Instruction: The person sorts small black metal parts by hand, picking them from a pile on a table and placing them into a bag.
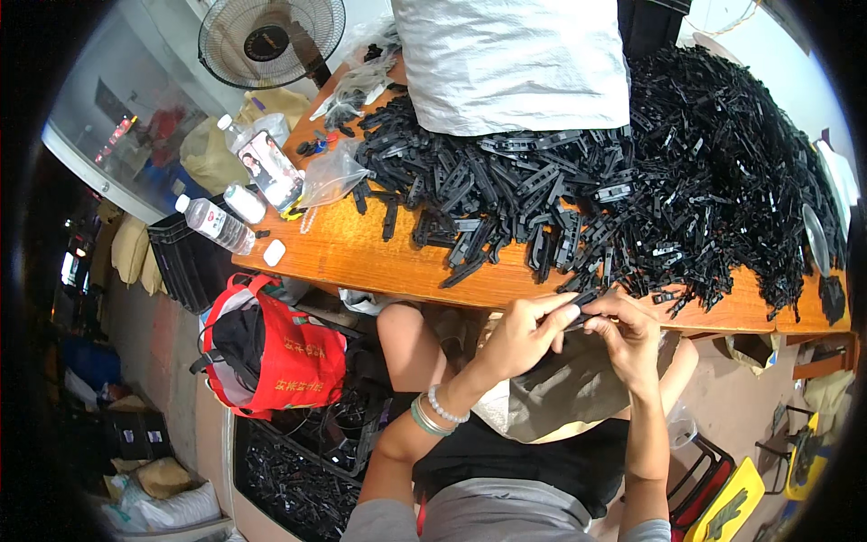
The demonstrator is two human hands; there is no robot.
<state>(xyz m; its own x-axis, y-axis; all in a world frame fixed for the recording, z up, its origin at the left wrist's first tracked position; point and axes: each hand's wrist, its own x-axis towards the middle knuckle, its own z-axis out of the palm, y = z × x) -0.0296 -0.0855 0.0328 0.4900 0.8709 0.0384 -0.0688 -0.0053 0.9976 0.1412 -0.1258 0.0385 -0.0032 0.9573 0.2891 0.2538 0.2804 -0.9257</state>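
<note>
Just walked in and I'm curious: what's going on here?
A seated person holds a small black part between the left hand and right hand, by the near edge of a wooden table. Many loose black parts are heaped across it, with a white sack among them. A red bag sits to the person's left.

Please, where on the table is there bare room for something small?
On the wooden table, the widest bare patch lies between the small white object and the black parts, narrowing rightward along the front edge. Crowded: most of the right, under parts, and the left end, with bottles and a phone.
</note>
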